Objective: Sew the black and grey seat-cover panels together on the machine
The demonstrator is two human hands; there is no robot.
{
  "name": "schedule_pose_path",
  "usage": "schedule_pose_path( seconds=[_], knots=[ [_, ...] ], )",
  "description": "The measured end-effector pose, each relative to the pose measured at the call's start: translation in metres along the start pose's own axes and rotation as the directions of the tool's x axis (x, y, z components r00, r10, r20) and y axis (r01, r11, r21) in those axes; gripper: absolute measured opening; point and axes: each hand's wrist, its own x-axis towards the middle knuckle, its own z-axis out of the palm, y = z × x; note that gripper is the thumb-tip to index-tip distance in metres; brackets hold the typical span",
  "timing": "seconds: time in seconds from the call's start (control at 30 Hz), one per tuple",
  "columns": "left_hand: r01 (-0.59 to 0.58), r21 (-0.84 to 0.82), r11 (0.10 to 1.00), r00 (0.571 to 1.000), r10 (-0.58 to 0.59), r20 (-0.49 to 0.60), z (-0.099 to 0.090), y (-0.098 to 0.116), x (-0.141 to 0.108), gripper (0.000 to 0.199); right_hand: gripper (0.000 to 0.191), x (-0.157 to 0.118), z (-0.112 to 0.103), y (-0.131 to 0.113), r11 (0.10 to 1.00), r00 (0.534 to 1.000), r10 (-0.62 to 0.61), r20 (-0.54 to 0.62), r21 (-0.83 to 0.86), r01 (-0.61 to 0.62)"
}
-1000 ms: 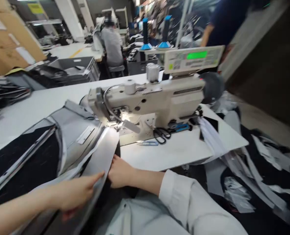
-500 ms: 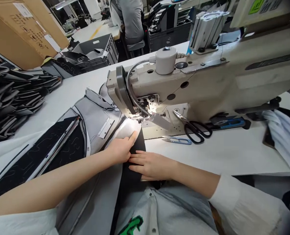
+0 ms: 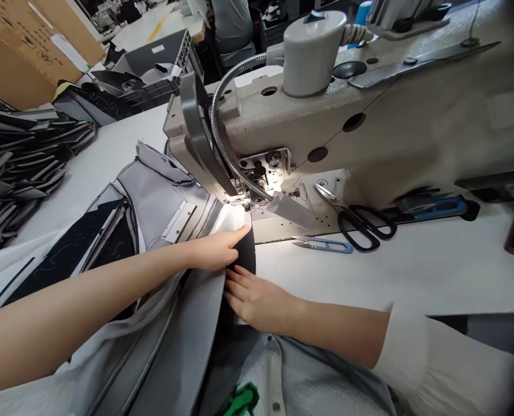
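My left hand (image 3: pixel 216 249) presses on the light grey fabric (image 3: pixel 228 221) just in front of the lit needle area of the sewing machine (image 3: pixel 257 138). Its index finger points forward and the fingers are apart. Close by, my right hand (image 3: pixel 259 296) rests on the edge of the black fabric (image 3: pixel 245 254), fingers stretched out and thumb hidden. The grey and black sewn piece (image 3: pixel 157 199) spreads left of the machine and hangs toward my lap. The needle tip is hard to make out in the glare.
Black-handled scissors (image 3: pixel 361 225) and blue snips (image 3: pixel 326 245) lie right of the needle plate. Stacked dark pieces (image 3: pixel 18 167) fill the left side. Behind stand a grey crate (image 3: pixel 153 72), a cardboard box (image 3: pixel 27 58) and a seated person (image 3: pixel 233 26).
The view has come closer to the machine. My left hand's index finger now lies along the fabric edge, and the black fabric below it curves more. My right hand has shifted slightly down and left.
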Motion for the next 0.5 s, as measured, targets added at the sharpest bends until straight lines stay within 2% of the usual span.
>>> schedule_pose_path(
  seconds=[0.1,0.23,0.3,0.37,0.4,0.43,0.47,0.5],
  knots=[
    [0.017,0.022,1.000,0.998,-0.016,-0.053,-0.002,0.004,0.004,0.075,0.033,0.002,0.000,0.000,0.999,0.999,0.043,0.009,-0.004,-0.043],
    [0.111,0.117,0.987,0.986,-0.094,-0.136,-0.004,0.015,0.011,0.072,0.028,0.012,0.004,-0.007,0.995,0.995,0.077,0.067,0.053,-0.080],
    [0.156,0.169,0.973,0.973,-0.122,-0.193,-0.001,0.020,0.014,0.071,0.023,0.019,0.010,-0.013,0.986,0.991,0.074,0.113,0.140,-0.090],
    [0.171,0.212,0.962,0.958,-0.112,-0.264,0.005,0.023,0.018,0.067,0.019,0.027,0.016,-0.018,0.923,0.976,0.121,0.180,0.341,-0.177],
    [0.165,0.229,0.959,0.950,-0.093,-0.298,0.009,0.024,0.019,0.064,0.020,0.030,0.019,-0.022,0.801,0.953,0.181,0.243,0.525,-0.287],
    [0.156,0.249,0.956,0.943,-0.070,-0.325,0.013,0.025,0.020,0.061,0.025,0.033,0.022,-0.026,0.570,0.909,0.234,0.344,0.709,-0.415],
    [0.151,0.276,0.949,0.938,-0.049,-0.343,0.017,0.026,0.019,0.060,0.031,0.035,0.025,-0.030,0.247,0.849,0.244,0.468,0.817,-0.521],
    [0.158,0.312,0.937,0.936,-0.041,-0.349,0.022,0.027,0.018,0.061,0.036,0.036,0.028,-0.035,-0.073,0.792,0.203,0.576,0.815,-0.575]
  ],
)
